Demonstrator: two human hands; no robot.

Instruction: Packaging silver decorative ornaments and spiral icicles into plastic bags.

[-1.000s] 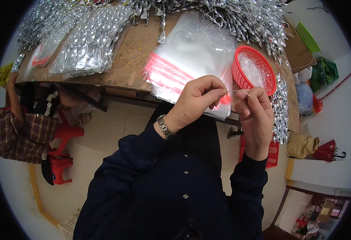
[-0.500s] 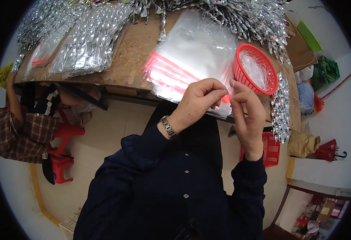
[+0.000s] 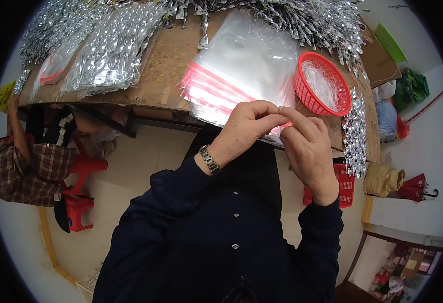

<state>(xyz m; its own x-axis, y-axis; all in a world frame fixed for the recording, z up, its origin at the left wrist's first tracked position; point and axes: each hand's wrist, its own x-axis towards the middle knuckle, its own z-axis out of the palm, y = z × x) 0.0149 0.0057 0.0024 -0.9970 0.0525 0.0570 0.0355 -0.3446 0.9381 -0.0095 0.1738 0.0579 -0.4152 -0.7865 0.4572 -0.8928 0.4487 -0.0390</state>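
Observation:
My left hand, with a metal watch at its wrist, is closed in a pinch in front of me. Against its fingertips are those of my right hand, closed too, its fingers curled. Whatever lies between the fingertips is too fine to make out. Just beyond both hands, a stack of clear plastic bags with red-striped edges lies at the table's front. Close by on the right stands a red plastic basket holding a tangle of thin clear strands.
Silver twisted strips heap along the back of the wooden table. Bagged strips lie to the left, and more strips hang at the right edge. A person in a checked shirt sits at far left by red stools.
My right hand has turned and moved in toward the left, its fingers curling and its fingertips now meeting the left ones. The left hand has barely shifted.

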